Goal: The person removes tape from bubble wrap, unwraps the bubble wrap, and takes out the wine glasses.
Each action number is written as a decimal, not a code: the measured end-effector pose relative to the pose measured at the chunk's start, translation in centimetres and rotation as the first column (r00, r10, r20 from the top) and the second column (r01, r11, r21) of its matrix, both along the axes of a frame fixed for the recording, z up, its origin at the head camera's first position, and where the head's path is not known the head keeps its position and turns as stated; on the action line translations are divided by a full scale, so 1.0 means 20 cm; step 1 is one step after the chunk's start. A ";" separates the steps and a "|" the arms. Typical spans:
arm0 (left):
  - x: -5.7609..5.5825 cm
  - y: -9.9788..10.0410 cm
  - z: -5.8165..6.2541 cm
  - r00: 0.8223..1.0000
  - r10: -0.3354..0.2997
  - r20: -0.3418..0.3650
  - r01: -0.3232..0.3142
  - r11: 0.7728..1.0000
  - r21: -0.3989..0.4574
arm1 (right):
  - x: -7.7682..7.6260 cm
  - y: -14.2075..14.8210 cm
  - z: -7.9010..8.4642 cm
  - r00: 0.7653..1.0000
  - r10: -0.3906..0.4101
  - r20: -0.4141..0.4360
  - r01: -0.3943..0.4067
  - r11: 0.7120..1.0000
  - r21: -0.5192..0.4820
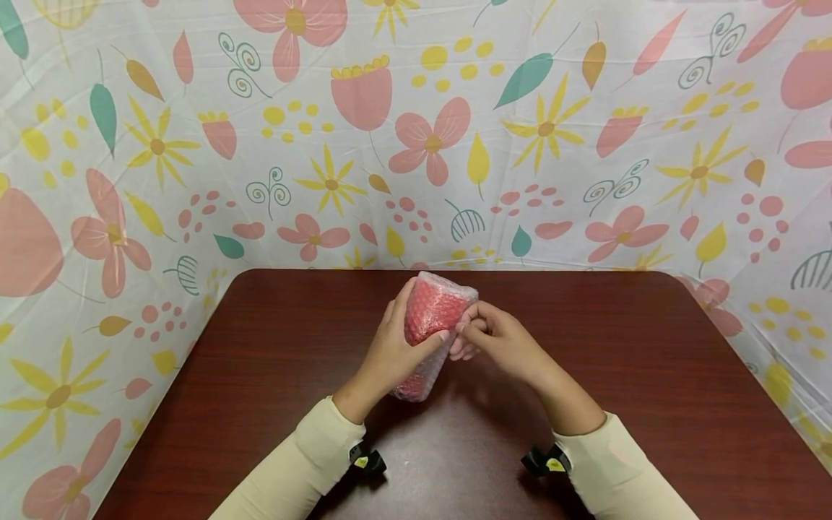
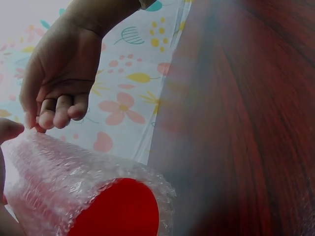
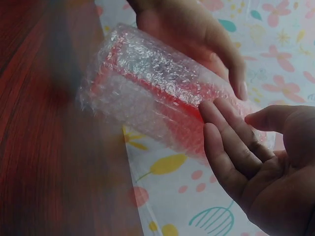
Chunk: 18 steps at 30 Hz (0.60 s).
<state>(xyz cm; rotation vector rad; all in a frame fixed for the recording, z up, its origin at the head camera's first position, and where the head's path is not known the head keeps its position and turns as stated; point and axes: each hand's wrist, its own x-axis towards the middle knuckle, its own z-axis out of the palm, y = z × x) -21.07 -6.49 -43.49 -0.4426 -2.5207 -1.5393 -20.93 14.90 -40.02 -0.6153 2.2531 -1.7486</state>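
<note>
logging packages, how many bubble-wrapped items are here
1: the red bubble-wrapped item, in the left hand, the right hand at its edge. More may be hidden inside.

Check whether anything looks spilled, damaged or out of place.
Nothing stands out: the left hand grips a red object in bubble wrap; the right hand pinches at the wrap's edge; no spill or damage shows.

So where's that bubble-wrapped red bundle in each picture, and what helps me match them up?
Head: the bubble-wrapped red bundle is just below the centre.
Left wrist: the bubble-wrapped red bundle fills the lower left, a red end showing.
Right wrist: the bubble-wrapped red bundle slants down to the right across the upper middle.
Shared landmark: the dark tabletop, on the right in the left-wrist view, left in the right-wrist view.
</note>
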 end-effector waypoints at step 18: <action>-0.03 -0.01 0.01 0.999 0.044 0.027 -0.045 0.999 0.029 | 0.00 0.01 0.00 1.000 -0.008 0.024 0.007 0.999 0.031</action>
